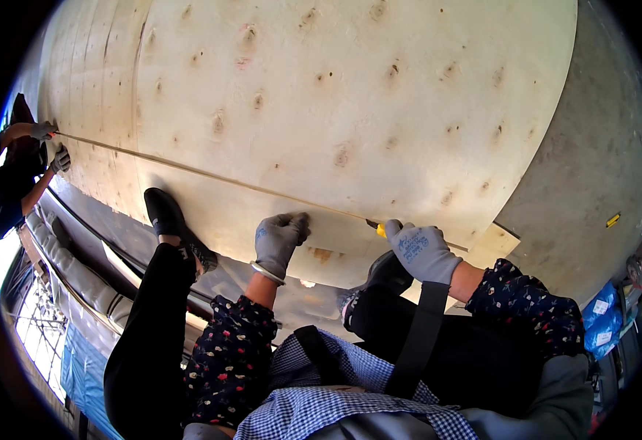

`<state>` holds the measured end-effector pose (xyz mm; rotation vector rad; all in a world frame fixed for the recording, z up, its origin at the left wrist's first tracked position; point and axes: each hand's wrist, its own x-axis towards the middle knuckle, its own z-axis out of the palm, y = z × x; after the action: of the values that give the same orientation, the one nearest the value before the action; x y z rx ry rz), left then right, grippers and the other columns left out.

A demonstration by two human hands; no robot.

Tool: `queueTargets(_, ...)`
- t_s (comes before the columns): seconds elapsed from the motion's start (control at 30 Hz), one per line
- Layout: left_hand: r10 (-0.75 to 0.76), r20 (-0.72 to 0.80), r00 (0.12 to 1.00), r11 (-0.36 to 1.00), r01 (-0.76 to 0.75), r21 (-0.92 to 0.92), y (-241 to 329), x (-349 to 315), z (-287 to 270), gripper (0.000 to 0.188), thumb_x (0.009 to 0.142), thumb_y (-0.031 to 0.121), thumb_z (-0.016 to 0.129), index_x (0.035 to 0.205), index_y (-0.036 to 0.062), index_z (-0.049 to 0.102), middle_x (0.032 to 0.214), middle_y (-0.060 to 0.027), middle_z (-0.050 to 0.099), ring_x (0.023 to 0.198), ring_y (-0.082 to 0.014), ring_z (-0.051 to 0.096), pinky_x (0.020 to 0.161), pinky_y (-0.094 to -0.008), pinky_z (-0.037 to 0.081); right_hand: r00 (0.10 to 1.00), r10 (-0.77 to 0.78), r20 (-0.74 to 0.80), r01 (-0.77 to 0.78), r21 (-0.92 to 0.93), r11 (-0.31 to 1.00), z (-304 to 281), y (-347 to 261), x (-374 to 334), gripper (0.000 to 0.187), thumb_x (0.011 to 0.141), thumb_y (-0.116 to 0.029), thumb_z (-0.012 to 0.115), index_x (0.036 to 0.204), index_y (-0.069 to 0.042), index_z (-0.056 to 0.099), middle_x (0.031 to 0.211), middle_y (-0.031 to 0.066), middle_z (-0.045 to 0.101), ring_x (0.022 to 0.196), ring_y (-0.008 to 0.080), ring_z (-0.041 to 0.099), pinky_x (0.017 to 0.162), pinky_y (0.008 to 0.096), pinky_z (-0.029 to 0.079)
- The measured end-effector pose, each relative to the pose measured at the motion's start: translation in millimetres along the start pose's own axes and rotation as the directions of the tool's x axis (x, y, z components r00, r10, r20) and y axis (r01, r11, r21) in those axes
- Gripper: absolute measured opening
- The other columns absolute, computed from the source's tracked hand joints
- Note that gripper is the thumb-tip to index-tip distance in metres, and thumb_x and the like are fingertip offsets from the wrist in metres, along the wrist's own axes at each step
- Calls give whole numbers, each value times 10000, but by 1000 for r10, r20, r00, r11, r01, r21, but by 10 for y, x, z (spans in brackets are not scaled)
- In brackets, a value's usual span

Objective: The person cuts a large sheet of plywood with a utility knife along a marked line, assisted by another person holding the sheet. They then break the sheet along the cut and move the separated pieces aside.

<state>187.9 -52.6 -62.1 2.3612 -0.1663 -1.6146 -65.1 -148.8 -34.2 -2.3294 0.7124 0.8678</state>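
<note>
Near the near edge of the plywood sheet (pixel 292 117), the right hand (pixel 419 251) grips a yellow-handled cutter (pixel 380 229), and the left hand (pixel 280 239) is curled over that edge farther left, its grip contents indeterminable.

Shoes (pixel 165 211) flank the left grip (pixel 278 240); plywood (pixel 299 117) beyond lies open.

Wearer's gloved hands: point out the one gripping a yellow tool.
The right hand: it grips the yellow tool; the left hand, with a pale bangle at its wrist, does not.
</note>
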Motion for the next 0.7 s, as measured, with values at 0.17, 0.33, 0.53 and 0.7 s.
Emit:
queueTargets(0.17, 53, 216, 975, 990, -80, 116, 55, -124, 241, 312, 885, 266, 652, 899, -41, 707, 634, -61, 655, 523, -96, 577, 523, -247, 470, 999, 19, -50, -19, 3, 1000, 98, -34, -10, 198, 843, -181, 569, 984, -60, 500, 682, 49, 647, 542, 170, 654, 418, 316, 478)
queueTargets(0.33, 71, 317, 946, 960, -151, 236, -66, -283, 884, 306, 891, 289, 616, 966, 9, 714, 624, -78, 669, 542, -129, 632, 552, -274, 495, 986, 40, -164, -36, 29, 999, 168, -91, -20, 159, 834, -194, 562, 932, -81, 508, 676, 38, 641, 551, 152, 646, 423, 307, 482)
queueTargets(0.53, 96, 311, 946, 968, -161, 191, 2, -326, 952, 238, 899, 156, 562, 832, -29, 696, 614, -47, 624, 514, -85, 553, 481, -232, 446, 970, 143, -196, -101, 207, 973, 213, -151, -19, 186, 809, -178, 578, 948, -77, 507, 698, 41, 639, 621, 176, 658, 465, 317, 497)
queueTargets(0.7, 102, 275, 956, 954, -173, 247, -36, -325, 926, 279, 899, 263, 599, 934, 14, 720, 579, -53, 630, 507, -102, 589, 504, -257, 467, 967, 91, -239, -35, 229, 973, 249, -88, -33, 211, 800, -171, 584, 967, -73, 501, 714, 36, 644, 635, 176, 661, 463, 321, 495)
